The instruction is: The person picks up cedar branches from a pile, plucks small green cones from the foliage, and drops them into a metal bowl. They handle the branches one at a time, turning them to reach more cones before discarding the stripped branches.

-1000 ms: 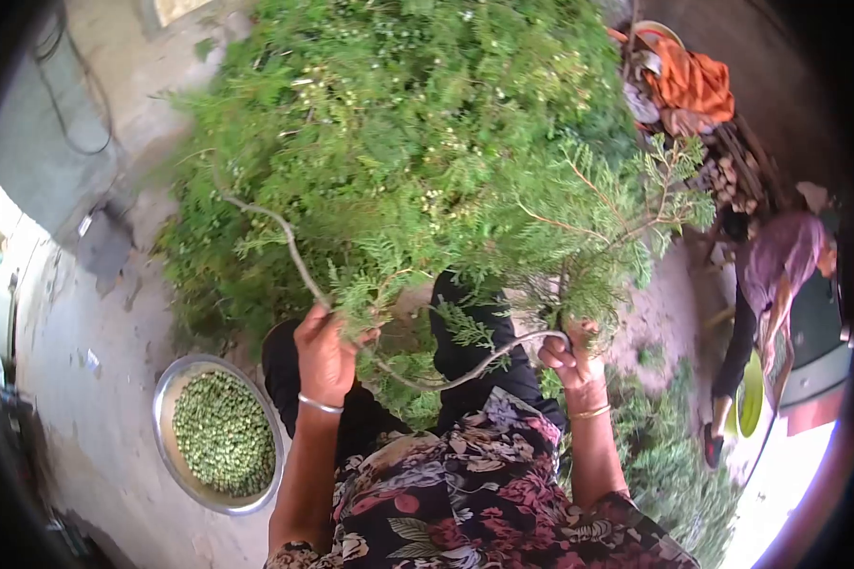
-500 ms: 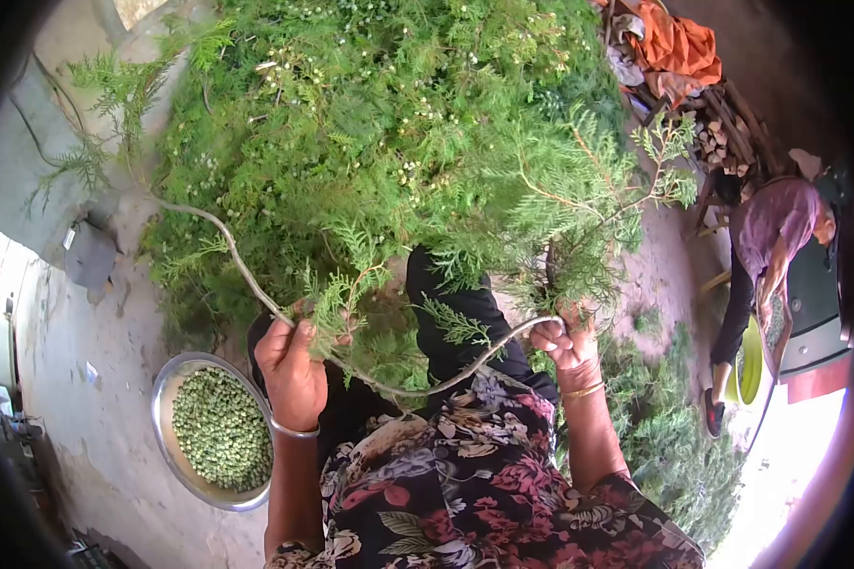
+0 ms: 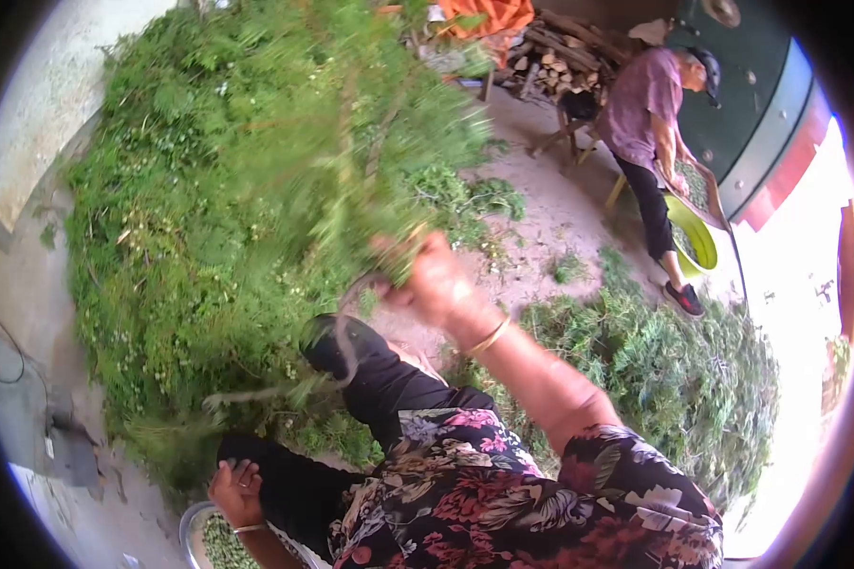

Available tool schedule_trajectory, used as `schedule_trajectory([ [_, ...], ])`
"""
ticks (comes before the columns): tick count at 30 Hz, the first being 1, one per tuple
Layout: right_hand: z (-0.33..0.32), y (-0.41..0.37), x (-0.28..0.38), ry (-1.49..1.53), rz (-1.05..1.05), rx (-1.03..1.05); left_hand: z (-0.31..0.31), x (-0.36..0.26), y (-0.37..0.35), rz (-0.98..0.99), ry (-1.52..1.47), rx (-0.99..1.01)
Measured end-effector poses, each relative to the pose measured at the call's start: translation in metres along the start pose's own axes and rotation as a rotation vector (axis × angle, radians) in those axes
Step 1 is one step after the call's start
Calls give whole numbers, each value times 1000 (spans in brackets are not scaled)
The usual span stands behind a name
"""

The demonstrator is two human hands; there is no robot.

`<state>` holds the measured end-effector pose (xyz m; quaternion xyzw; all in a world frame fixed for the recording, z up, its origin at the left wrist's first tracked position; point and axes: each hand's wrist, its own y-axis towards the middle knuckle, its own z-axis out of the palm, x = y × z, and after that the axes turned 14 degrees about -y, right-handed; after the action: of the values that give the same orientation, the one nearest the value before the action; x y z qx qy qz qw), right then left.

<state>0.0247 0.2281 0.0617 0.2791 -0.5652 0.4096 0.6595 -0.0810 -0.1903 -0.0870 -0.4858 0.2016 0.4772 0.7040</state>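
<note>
The right hand [image 3: 432, 280] is raised in front of the pile [image 3: 171, 247], its fingers clamped on a branch [image 3: 348, 346]. The leafy part of the branch spreads above the hand, blurred against the pile, while the bare stem curves down past the knee [image 3: 330, 343] and bends left across the lower greenery. A yellow bangle [image 3: 491, 336] circles the right wrist.

The left hand [image 3: 235, 491] is low, beside the other knee [image 3: 242, 453] and just above the bowl [image 3: 188, 533]. Its fingers are bent and close together; whether they pinch anything, I cannot tell. The bowl is metal, partly cut off by the dark edge of the view, and holds what look like small green berries [image 3: 226, 548].

To the right lies another heap [image 3: 674, 375] of cut greenery. Beyond it a person [image 3: 643, 106] in a cap leans over, hands on a tray [image 3: 700, 190] of small green pieces above a yellow-green tub [image 3: 708, 248]. Firewood [image 3: 562, 59] is stacked behind, near an orange cloth [image 3: 489, 17].
</note>
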Motion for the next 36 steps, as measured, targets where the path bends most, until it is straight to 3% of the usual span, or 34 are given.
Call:
schedule_trajectory([
  [2, -62, -26, 32, -65, -137, -157, -13, 2, 31, -71, -141, 81],
  [5, -186, -116, 74, -152, -318, -602, -1, 10, 69, -146, -106, 32],
  [8, -314, -275, 117, -249, -484, -1096, 6, 27, 98, -186, -66, 35],
  [11, -379, -447, 136, -274, -563, -1496, 9, 46, 118, -271, -63, 37],
  [13, -388, -504, 113, -349, -515, -1688, 12, 58, 117, -288, -31, 43],
  [15, -389, -516, 67, -545, -304, -1803, 12, 61, 121, -281, -7, 27],
  [16, -346, -454, 56, -598, -11, -1945, 18, 61, 119, -281, 0, 37],
  [18, -300, -385, 8, -360, -160, -1729, 25, 51, 110, -283, -70, 102],
  [20, -320, -338, -60, -269, -33, -1570, 30, 38, 102, -266, -122, 161],
  [23, -269, -239, -88, -114, 198, -1228, 43, 2, 68, -164, -277, 179],
  [26, -271, -172, -108, -92, 31, -475, 54, -39, 24, -23, -330, 194],
  [27, -243, -146, -103, -88, 71, -379, 50, -53, 15, 5, -312, 178],
  [30, -130, -78, -51, -281, 109, -385, 40, -88, -6, 105, -321, 210],
  [33, -59, -38, -32, -432, 0, -145, 32, -102, -31, 225, -285, 180],
  [36, 38, -4, -13, -565, -41, 117, 12, -99, -6, 182, -273, 101],
])
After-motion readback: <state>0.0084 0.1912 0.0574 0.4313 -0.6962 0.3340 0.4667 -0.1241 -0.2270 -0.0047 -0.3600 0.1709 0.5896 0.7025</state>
